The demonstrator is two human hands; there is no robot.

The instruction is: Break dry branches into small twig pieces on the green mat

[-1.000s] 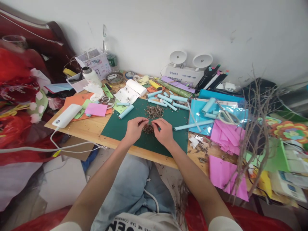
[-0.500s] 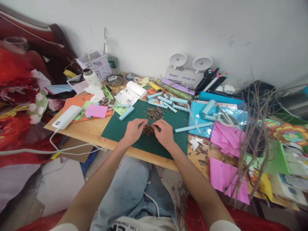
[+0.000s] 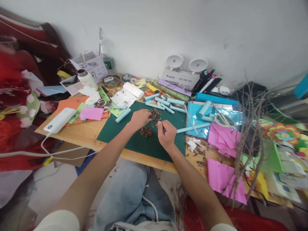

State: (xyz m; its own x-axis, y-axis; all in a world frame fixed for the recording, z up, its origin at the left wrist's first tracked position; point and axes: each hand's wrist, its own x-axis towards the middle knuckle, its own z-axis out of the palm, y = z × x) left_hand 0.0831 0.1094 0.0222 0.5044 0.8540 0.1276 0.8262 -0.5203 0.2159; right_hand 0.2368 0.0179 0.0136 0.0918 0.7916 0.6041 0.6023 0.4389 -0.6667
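My left hand reaches to the left edge of a loose pile of dry brown plant bits, its fingertips closed at the pile. To the right, my right hand is held with thumb and forefinger pinched together; whatever sits between them is too small to name. Between my hands and nearer to me lies a rounded brown clump of the same dry bits, touched by neither hand. Both heaps rest on a dark green mat on the wooden table.
Pale blue paper tubes lie behind the mat. A white power bank with a cable is at the left. Scissors, pink paper and upright bare twigs stand or lie at the right. An emergency light stands by the wall.
My left hand has moved from the near clump up to the far pile. My right hand has drawn slightly right, away from the clump, which now shows uncovered. The view has shifted a little.
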